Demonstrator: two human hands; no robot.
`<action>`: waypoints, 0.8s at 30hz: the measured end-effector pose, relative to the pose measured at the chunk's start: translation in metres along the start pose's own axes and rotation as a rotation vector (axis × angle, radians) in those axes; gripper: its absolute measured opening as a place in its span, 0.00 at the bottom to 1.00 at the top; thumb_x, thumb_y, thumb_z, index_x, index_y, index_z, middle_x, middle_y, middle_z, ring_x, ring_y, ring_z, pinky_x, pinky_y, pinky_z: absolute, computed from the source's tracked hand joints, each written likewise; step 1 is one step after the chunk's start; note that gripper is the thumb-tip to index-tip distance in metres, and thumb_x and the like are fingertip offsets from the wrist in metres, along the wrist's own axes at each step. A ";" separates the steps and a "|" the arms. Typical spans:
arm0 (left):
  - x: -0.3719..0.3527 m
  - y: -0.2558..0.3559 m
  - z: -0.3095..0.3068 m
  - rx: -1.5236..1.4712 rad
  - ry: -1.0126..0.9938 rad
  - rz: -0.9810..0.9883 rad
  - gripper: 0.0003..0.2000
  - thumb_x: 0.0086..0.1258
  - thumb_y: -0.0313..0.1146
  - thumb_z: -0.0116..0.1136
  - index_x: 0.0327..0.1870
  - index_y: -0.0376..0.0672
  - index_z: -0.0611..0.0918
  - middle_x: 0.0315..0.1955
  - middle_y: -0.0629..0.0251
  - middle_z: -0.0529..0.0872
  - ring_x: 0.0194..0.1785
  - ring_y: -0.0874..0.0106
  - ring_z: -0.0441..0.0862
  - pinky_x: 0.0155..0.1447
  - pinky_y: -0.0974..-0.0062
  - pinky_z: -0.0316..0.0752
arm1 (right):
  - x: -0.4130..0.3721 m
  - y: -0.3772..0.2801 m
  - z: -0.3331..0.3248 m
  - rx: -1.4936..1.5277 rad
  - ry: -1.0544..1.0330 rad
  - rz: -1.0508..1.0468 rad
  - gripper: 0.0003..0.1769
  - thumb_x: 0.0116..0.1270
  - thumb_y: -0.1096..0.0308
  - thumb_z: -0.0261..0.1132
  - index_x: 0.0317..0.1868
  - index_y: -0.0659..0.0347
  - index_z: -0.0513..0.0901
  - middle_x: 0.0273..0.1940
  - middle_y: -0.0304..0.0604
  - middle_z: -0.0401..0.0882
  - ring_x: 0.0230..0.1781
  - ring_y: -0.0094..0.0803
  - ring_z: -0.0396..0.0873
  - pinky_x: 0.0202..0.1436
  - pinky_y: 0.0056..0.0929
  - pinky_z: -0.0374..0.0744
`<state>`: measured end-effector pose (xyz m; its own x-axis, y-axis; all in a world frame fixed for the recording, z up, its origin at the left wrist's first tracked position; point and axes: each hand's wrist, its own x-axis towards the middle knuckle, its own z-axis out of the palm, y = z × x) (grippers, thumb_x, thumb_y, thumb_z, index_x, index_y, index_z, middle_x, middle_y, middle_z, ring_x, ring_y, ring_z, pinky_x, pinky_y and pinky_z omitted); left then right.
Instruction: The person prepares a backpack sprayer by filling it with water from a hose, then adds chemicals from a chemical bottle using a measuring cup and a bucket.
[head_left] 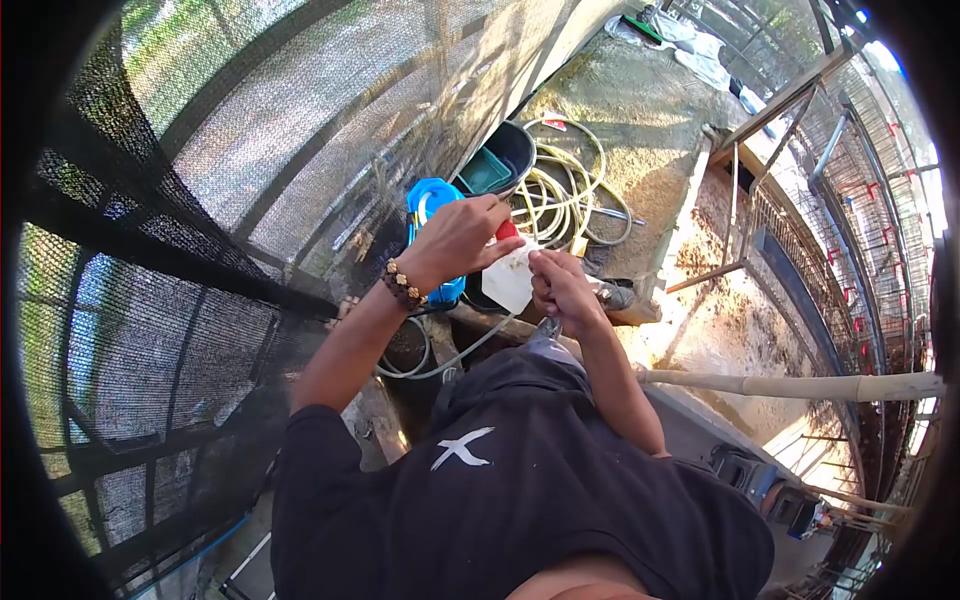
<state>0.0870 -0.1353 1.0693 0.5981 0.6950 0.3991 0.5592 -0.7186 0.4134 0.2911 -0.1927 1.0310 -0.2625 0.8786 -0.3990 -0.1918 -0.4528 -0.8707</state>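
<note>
Black mesh netting [250, 150] fills the left half of the frame. A concrete ledge [640, 110] runs up the upper middle, and a pale pole [800, 385] crosses at the right. On the ledge's near end lies a coiled yellowish hose [575, 195]. Just left of it is a dark bucket [520, 150], with a blue container [428, 198] beside that. At frame centre, above the black shirt, both hands meet on a white container [512, 280]. It is held in the air in front of the bucket and touches nothing but the hands. Right hand [560, 290]: fingers clamped in a fist on the container's lower right edge. Left hand [458, 243], with a bead bracelet [403, 285] at the wrist, arches over the top, fingers closed on the red cap [507, 230], of which only a sliver shows. Judgement: the step in hand is work on the cap, with the body braced from below. Whether the cap is loose or tight cannot be told. Any twist calls for the right-hand grip to hold against the turn, and for the container to stay upright so nothing spills toward the shirt.
</note>
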 end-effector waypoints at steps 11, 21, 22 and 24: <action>-0.087 -0.005 0.060 -1.517 0.596 -0.706 0.09 0.70 0.29 0.66 0.46 0.39 0.80 0.38 0.64 0.87 0.40 0.75 0.86 0.44 0.80 0.80 | -0.005 0.024 0.023 -0.270 0.223 -0.225 0.22 0.78 0.59 0.55 0.27 0.65 0.73 0.12 0.36 0.69 0.07 0.22 0.69 0.10 0.23 0.63; -0.079 0.040 0.052 -1.313 0.584 -0.474 0.21 0.63 0.15 0.66 0.57 0.33 0.76 0.50 0.57 0.84 0.53 0.71 0.85 0.58 0.74 0.83 | -0.020 0.008 0.037 -0.400 0.191 -0.532 0.17 0.78 0.61 0.58 0.33 0.67 0.75 0.24 0.47 0.84 0.29 0.35 0.89 0.27 0.25 0.82; -0.076 0.043 0.048 -1.298 0.579 -0.468 0.21 0.63 0.14 0.66 0.57 0.33 0.76 0.50 0.58 0.83 0.53 0.71 0.85 0.58 0.74 0.82 | -0.021 0.005 0.037 -0.459 0.193 -0.566 0.17 0.78 0.62 0.58 0.33 0.66 0.75 0.25 0.48 0.85 0.30 0.35 0.89 0.29 0.26 0.83; -0.072 0.047 0.040 -1.227 0.566 -0.449 0.21 0.62 0.14 0.66 0.56 0.33 0.77 0.51 0.59 0.83 0.54 0.71 0.84 0.58 0.75 0.82 | -0.025 -0.002 0.038 -0.576 0.192 -0.630 0.15 0.78 0.63 0.58 0.34 0.65 0.75 0.28 0.50 0.87 0.32 0.35 0.90 0.31 0.27 0.84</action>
<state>0.0937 -0.2204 1.0272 0.0365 0.9805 0.1930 -0.3818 -0.1648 0.9094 0.2617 -0.2194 1.0533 -0.0945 0.9733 0.2094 0.2737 0.2276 -0.9345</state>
